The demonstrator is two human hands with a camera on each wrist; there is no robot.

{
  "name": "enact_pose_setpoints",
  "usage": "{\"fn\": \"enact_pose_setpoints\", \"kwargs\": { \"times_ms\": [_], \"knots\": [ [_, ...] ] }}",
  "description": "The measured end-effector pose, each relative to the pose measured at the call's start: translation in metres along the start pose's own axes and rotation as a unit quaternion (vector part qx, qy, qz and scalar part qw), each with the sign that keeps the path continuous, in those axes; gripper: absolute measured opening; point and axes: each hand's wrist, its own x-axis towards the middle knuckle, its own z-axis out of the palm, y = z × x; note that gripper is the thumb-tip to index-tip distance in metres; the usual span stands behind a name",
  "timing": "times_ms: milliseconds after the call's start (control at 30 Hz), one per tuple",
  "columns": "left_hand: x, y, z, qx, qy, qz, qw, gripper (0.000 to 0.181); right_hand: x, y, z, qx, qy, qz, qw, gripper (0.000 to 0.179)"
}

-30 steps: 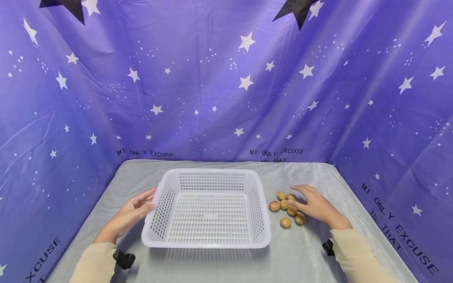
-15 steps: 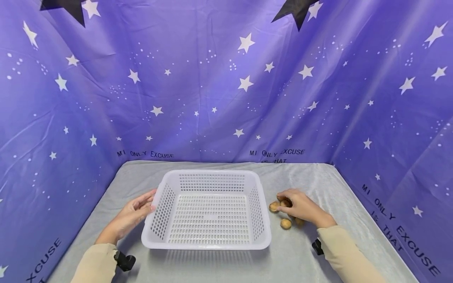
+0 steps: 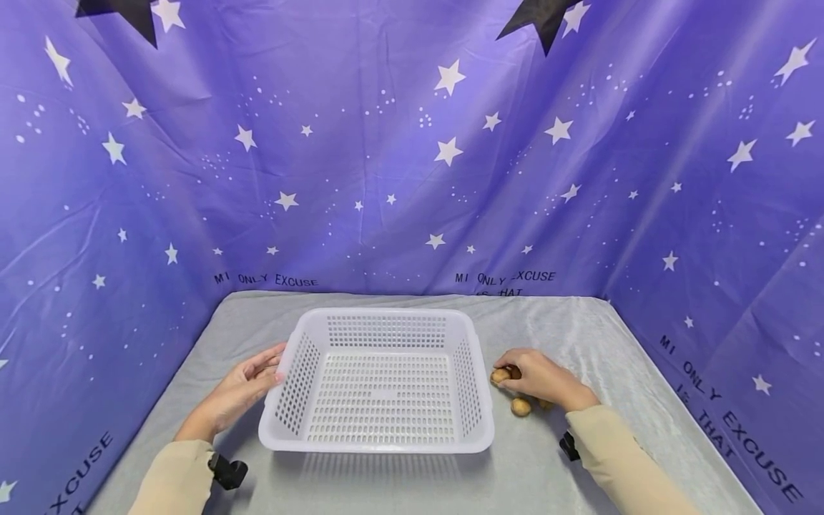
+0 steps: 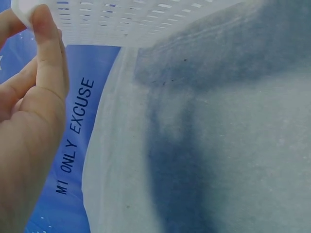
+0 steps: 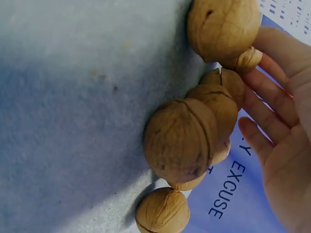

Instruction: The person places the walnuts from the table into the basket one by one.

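Observation:
In the head view, the left hand (image 3: 237,390) holds a white perforated plastic basket (image 3: 484,429) by its left rim. The left wrist view shows its thumb (image 4: 44,24) pressed on one side of the basket rim (image 4: 22,12), with a finger behind. At the basket's right, the right hand (image 3: 539,375) bends over a cluster of walnuts. Its thumb and a finger are at either side of the leftmost walnut (image 5: 247,59), in what looks like a pinch. Other fingers (image 5: 274,97) lie against walnuts (image 5: 231,87) of the cluster. One walnut (image 3: 521,407) sits apart, nearer the front.
A grey cloth (image 3: 386,486) covers the table. Purple star-printed curtains (image 3: 360,179) stand at the back and both sides. On each wrist is a small black camera, such as the left camera (image 3: 228,472). The right hand covers most of the walnuts in the head view.
The right hand has moved left and down over the walnuts, and its fingers have drawn together at the leftmost one. Left hand and basket have stayed in place.

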Motion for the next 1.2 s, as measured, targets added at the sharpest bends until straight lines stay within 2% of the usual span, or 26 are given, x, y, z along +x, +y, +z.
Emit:
{"fn": "enact_pose_setpoints", "kwargs": {
  "times_ms": [267, 400, 533, 800, 1033, 1200],
  "knots": [
    [0.003, 0.005, -0.001, -0.015, -0.018, -0.002, 0.9997, 0.071, 0.000, 0.004, 0.001, 0.007, 0.010, -0.011, 0.9999, 0.024],
    [0.003, 0.008, 0.000, -0.007, -0.016, -0.005, 0.9998, 0.073, 0.000, 0.004, -0.001, 0.011, 0.025, -0.020, 0.9994, 0.024],
    [0.003, 0.008, -0.001, 0.001, -0.011, -0.013, 0.9998, 0.072, 0.000, 0.002, -0.006, 0.014, 0.034, -0.013, 0.9992, 0.024],
    [0.002, 0.006, -0.007, 0.003, -0.023, -0.021, 0.9995, 0.071, 0.002, -0.006, -0.030, 0.050, 0.032, 0.028, 0.9978, 0.025],
    [0.003, 0.006, -0.008, -0.003, -0.035, -0.017, 0.9992, 0.072, 0.011, -0.012, -0.053, 0.039, 0.039, 0.011, 0.9984, 0.027],
    [0.003, 0.006, -0.008, -0.005, -0.037, -0.014, 0.9992, 0.070, 0.029, -0.024, -0.072, 0.028, 0.057, -0.030, 0.9975, 0.029]
  ]
}}
